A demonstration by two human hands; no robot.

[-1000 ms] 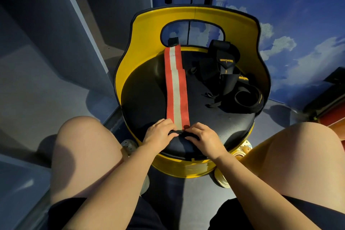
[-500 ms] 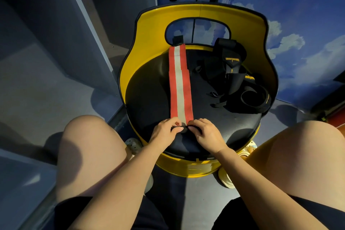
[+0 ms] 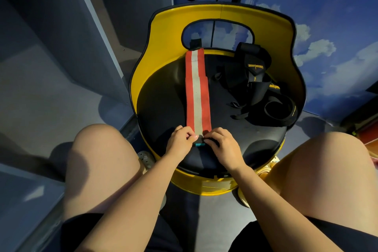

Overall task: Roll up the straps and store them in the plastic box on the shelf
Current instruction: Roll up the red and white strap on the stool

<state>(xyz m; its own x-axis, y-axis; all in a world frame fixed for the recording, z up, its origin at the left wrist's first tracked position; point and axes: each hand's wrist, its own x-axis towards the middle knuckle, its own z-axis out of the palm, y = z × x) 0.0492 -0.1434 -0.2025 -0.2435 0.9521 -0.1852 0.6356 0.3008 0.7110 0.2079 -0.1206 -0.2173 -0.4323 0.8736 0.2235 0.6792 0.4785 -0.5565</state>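
Observation:
A red strap with a white middle stripe (image 3: 196,90) lies flat along the black seat of a yellow chair (image 3: 163,51), running away from me. My left hand (image 3: 181,141) and my right hand (image 3: 222,145) pinch its near end, where a small black roll with a teal tag shows between the fingers. A heap of black straps with yellow lettering (image 3: 259,92) sits on the right side of the seat, partly coiled. No plastic box or shelf is visible.
My bare knees frame the chair on both sides. A grey panel (image 3: 61,47) stands at the left, and a blue wall with painted clouds (image 3: 327,26) rises behind the chair. A red object (image 3: 368,133) shows at the right edge.
Both hands have curled the strap's near end over into a small roll and edged slightly forward along the seat. The black straps have not moved.

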